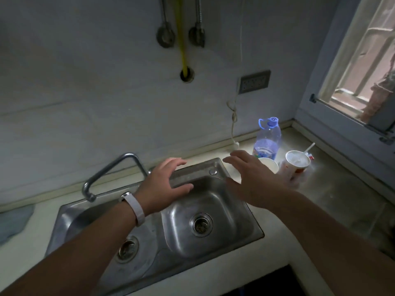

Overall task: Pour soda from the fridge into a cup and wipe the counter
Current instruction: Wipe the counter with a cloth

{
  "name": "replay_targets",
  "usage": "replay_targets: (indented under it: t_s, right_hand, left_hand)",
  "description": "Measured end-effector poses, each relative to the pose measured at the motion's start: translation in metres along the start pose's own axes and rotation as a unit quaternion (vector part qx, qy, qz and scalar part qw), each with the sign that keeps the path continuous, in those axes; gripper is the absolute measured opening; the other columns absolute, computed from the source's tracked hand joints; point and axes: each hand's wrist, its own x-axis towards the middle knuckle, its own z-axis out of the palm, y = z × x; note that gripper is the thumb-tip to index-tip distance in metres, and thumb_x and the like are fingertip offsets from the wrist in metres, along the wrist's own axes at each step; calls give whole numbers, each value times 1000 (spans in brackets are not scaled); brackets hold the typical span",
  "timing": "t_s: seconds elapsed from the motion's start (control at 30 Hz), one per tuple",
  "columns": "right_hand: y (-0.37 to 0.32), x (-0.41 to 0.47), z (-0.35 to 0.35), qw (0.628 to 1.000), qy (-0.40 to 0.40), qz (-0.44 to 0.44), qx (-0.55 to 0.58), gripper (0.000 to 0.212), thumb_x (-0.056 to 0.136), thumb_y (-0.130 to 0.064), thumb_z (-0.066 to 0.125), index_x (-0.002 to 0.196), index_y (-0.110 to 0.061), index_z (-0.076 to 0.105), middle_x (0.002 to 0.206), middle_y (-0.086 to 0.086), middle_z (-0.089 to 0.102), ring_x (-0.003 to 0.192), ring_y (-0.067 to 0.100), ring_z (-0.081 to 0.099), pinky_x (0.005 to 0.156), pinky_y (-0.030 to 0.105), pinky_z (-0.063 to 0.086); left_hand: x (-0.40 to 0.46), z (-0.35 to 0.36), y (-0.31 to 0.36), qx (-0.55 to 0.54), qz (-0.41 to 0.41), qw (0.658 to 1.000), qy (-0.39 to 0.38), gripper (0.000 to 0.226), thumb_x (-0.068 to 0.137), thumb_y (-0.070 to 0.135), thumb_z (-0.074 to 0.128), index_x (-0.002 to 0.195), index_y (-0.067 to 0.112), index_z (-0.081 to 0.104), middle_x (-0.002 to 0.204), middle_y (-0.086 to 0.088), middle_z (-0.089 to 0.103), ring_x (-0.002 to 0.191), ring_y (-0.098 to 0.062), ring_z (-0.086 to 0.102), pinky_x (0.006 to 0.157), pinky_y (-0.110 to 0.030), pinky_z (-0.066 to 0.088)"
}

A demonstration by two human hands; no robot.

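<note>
Both hands hovered spread over the sink (235, 227) — left hand (164, 184), right hand (252, 178), holding nothing. Right of centre, a plain white paper cup (269, 164) stood on the bench (333, 195) — before a clear blue-capped bottle (267, 139).

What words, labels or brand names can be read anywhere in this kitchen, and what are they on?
No text is legible.
Bottle label: blue with coloured print, too blurred to read.
Bottle cap: a round mark, not readable.
Cup with straw: red print on its side, too blurred to read.
Plain white cup: no print visible.
Wall socket: no readable marking.
Wristband: plain.
</note>
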Motion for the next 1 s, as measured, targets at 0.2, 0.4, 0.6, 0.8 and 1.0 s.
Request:
replay_targets:
  t_s: [0.2,0.4,0.6,0.8,1.0]
  right_hand:
    - [-57,7,15,999,-20,-45,2,52,85,-35,62,134,-22,51,140,0,45,124,23,44,99,33,38]
    - [-139,18,35,993,-32,-113,-10,52,86,-42,60,135,-28,49,142,-5,42,124,19,45,97,32,39]
    - [-269,23,80,977,-68,-201,-1,49,85,-42,55,132,-26,49,135,-5,45,118,20,48,93,37,45]
    - [-412,1,141,955,-108,-276,-11,52,87,-46,52,136,-31,43,146,-8,35,130,18,36,104,38,36]
    - [-536,-29,197,937,-144,-319,10,61,84,-56,39,140,-32,42,150,-10,32,132,13,34,107,38,34]
  left_hand:
    - [-53,-44,-25,110,-12,993,30,76,72,66,60,138,31,46,148,4,42,134,-17,39,111,-39,33]
    - [-124,-95,-59,179,-28,980,84,77,73,66,59,139,27,48,148,1,43,135,-20,40,110,-45,34]
    - [-239,-165,-122,208,-103,964,132,76,73,67,58,138,27,49,148,1,44,134,-21,41,108,-43,36]
    - [-383,-222,-184,186,-194,945,184,73,75,58,70,138,27,49,150,0,42,136,-21,39,109,-44,35]
    - [-509,-268,-229,191,-254,924,212,76,73,62,64,137,23,52,148,-2,45,133,-24,43,106,-44,39]
